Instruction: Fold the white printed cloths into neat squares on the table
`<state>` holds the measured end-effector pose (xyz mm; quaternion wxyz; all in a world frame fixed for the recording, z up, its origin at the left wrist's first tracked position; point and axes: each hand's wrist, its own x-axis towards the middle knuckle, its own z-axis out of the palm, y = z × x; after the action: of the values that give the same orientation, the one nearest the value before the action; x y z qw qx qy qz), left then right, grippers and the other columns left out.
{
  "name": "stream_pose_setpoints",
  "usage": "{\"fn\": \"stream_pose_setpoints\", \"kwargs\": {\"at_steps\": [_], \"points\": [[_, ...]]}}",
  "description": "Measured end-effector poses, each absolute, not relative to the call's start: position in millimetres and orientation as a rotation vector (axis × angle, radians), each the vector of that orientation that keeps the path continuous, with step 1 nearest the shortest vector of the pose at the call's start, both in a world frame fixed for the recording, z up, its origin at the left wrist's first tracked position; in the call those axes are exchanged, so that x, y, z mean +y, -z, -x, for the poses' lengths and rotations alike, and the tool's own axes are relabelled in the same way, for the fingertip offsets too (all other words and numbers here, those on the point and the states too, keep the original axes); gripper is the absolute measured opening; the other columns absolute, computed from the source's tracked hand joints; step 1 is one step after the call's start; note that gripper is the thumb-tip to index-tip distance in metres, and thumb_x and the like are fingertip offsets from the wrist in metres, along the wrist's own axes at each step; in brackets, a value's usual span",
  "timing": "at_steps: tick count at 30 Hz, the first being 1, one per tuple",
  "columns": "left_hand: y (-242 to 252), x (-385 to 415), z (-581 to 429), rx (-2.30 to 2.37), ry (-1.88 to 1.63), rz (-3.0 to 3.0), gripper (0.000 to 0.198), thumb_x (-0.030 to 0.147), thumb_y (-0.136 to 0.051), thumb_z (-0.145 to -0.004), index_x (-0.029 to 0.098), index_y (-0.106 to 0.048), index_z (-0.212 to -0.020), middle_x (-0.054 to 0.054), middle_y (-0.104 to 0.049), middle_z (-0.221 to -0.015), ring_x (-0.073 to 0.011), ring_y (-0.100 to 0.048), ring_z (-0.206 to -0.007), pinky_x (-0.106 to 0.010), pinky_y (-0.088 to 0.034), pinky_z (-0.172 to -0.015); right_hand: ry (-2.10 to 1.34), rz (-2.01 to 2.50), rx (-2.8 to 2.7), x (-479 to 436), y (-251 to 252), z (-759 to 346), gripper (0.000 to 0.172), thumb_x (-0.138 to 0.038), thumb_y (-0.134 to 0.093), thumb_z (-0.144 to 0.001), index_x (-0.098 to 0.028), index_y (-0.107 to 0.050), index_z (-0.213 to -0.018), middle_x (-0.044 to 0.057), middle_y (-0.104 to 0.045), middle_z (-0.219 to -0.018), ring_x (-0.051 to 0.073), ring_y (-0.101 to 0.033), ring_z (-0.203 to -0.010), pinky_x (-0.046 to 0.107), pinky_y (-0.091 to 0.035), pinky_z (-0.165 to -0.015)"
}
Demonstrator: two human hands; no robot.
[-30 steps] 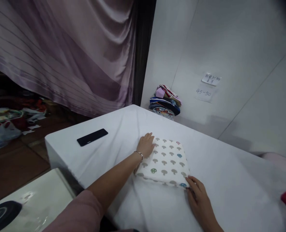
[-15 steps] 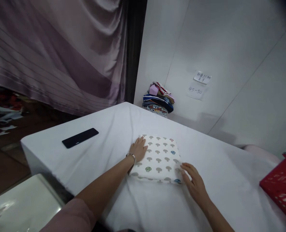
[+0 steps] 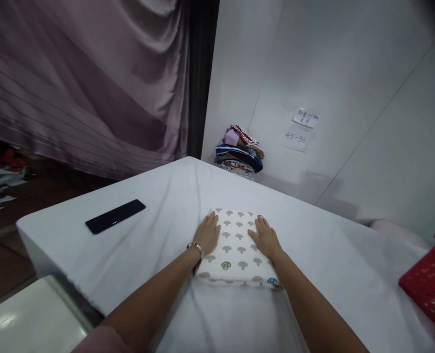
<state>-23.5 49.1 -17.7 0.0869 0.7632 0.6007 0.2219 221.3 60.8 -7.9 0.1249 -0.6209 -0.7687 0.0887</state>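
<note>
A folded white cloth [image 3: 235,255] printed with grey mushrooms, and a few coloured ones, lies flat on the white-covered table [image 3: 335,294]. My left hand [image 3: 207,234] rests on its left edge with the fingers stretched forward; a bracelet circles that wrist. On the cloth's right side lies my right hand [image 3: 267,238], palm down and fingers spread. Neither hand grips anything. The parts of the print under both hands are hidden.
A black phone [image 3: 115,216] lies on the table at the left. Folded clothes [image 3: 239,151] are stacked beyond the far edge by the wall. At the right stands a red basket [image 3: 428,284]. A pale, glossy surface [image 3: 29,318] is at lower left.
My right hand has moved from the cloth's right edge up onto its top and now lies flat. My left hand stays on the left side. The view has shifted slightly.
</note>
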Motion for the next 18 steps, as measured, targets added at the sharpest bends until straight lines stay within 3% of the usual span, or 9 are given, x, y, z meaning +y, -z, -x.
{"fn": "stream_pose_setpoints", "kwargs": {"at_steps": [5, 11, 15, 18], "points": [[19.0, 50.0, 23.1, 1.78, -0.676, -2.276, 0.051, 0.03, -0.022, -0.09, 0.003, -0.035, -0.132, -0.016, -0.028, -0.144, -0.0186, -0.019, -0.135, -0.033, -0.015, -0.112, -0.266, 1.864, -2.271, 57.5, 3.8, -221.4, 0.063, -0.052, -0.024, -0.089, -0.016, -0.022, -0.141, 0.007, -0.01, -0.15, 0.023, -0.006, -0.137, 0.051, -0.019, -0.104], [17.3, 49.0, 20.5, 1.818, -0.671, -2.255, 0.051, 0.029, -0.024, -0.089, 0.002, -0.037, -0.131, -0.017, -0.028, -0.143, -0.0206, -0.022, -0.134, -0.034, -0.017, -0.111, -0.175, 1.97, -2.317, 67.9, -17.7, -201.2, 0.066, -0.054, -0.024, -0.088, -0.013, -0.024, -0.14, 0.009, -0.012, -0.149, 0.023, -0.005, -0.137, 0.049, -0.007, -0.107], [14.1, 45.6, 21.3, 1.828, -0.646, -2.256, 0.051, 0.028, -0.023, -0.089, 0.002, -0.037, -0.131, -0.016, -0.028, -0.144, -0.0196, -0.021, -0.134, -0.033, -0.017, -0.111, -0.124, 1.85, -2.42, 72.7, -10.7, -183.3, 0.067, -0.055, -0.02, -0.089, -0.014, -0.021, -0.142, 0.007, -0.012, -0.15, 0.021, -0.005, -0.137, 0.043, -0.003, -0.108], [4.6, 45.9, 21.9, 1.838, -0.54, -2.232, 0.049, 0.028, -0.026, -0.088, 0.008, -0.038, -0.131, -0.013, -0.028, -0.144, -0.0213, -0.022, -0.134, -0.039, -0.022, -0.109, -0.156, 1.878, -2.442, 72.9, 0.8, -178.2, 0.066, -0.053, -0.019, -0.089, -0.014, -0.02, -0.142, 0.007, -0.013, -0.149, 0.022, -0.007, -0.137, 0.044, -0.002, -0.108]]}}
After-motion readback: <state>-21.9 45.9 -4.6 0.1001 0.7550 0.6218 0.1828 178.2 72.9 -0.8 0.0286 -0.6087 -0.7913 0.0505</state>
